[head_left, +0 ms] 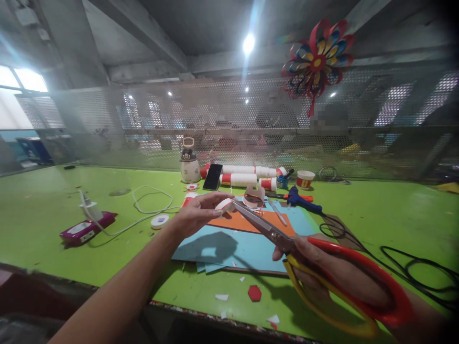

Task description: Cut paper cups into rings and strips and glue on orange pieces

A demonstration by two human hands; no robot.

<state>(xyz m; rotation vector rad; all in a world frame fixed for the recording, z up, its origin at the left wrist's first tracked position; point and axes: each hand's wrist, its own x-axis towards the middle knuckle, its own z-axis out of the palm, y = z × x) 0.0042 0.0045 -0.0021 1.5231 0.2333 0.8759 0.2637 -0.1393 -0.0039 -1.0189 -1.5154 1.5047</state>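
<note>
Large scissors [258, 224] with one red and one yellow handle are gripped in my right hand [315, 267]. Their blades point up and left, the tips at a small white piece [224, 207], apparently cut from a paper cup. Pinched between the thumb and fingers of my left hand [195, 215], that piece is partly covered by them. Beneath both hands lie an orange sheet [265, 222] and light blue sheets [204, 251]. A cut paper cup piece [254, 196] and a silver pen-like tool [278, 212] rest just beyond the blades.
Stacked paper cups [238, 179], a phone [213, 177] and a bottle [190, 169] stand at the back. A blue glue gun [304, 200] with a black cable is at right. A purple power strip [88, 229] lies left. Paper scraps [222, 297] dot the front edge.
</note>
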